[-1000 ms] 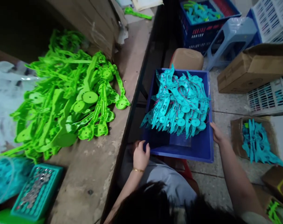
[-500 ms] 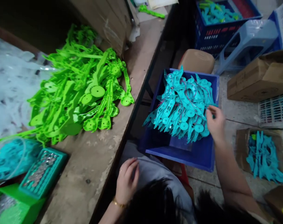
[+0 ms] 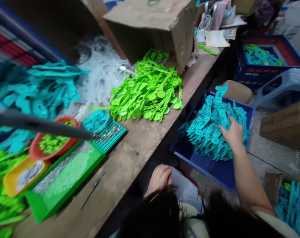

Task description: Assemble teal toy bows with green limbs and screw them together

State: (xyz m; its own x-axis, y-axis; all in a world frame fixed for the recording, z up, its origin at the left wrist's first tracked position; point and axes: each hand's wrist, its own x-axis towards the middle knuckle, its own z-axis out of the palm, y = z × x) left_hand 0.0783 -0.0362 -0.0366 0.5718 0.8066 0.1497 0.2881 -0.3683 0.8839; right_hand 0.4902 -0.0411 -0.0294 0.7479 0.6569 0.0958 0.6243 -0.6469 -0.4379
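One turquoise part (image 3: 222, 114), frame right, fills the right grip (image 3: 233, 134), just off the tray's rim (image 3: 201, 170): picking, apparently. Left grip (image 3: 160, 177): can't tell.

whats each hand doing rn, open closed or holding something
Left hand: curled; whether it holds anything cannot be told.
Right hand: thumb and fingers astride a turquoise part; firm grip cannot be told.

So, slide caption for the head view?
Right hand on turquoise pieces in a blue bin, beside a workbench holding green parts.
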